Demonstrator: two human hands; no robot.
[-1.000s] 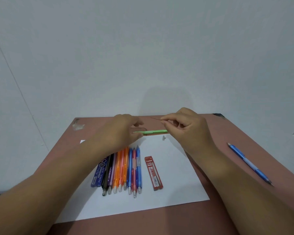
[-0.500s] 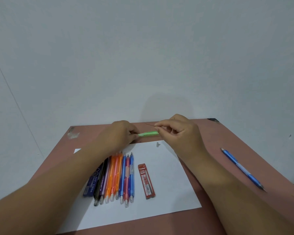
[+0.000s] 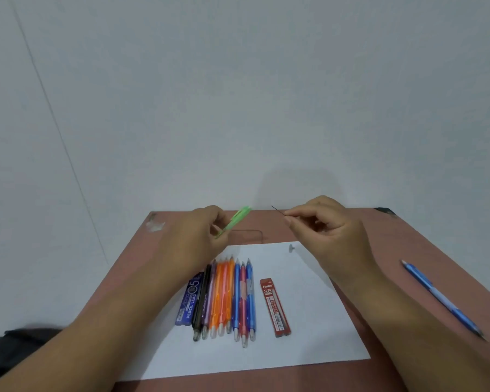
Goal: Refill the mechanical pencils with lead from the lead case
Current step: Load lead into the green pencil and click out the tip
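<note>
Left hand gripped the green mechanical pencil by its lower barrel, open end tilted up and right, above the far edge of the table. Right hand pinched a single lead between thumb and forefinger, just apart from the pencil. Lead judged brittle, light; hold near the tip, no bending. Red lead case lay on the white paper.

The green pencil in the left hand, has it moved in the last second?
Yes. The green pencil lay level, touching the right hand; now its far end tilts up toward the wall, above the white paper's far edge and apart from that hand.
</note>
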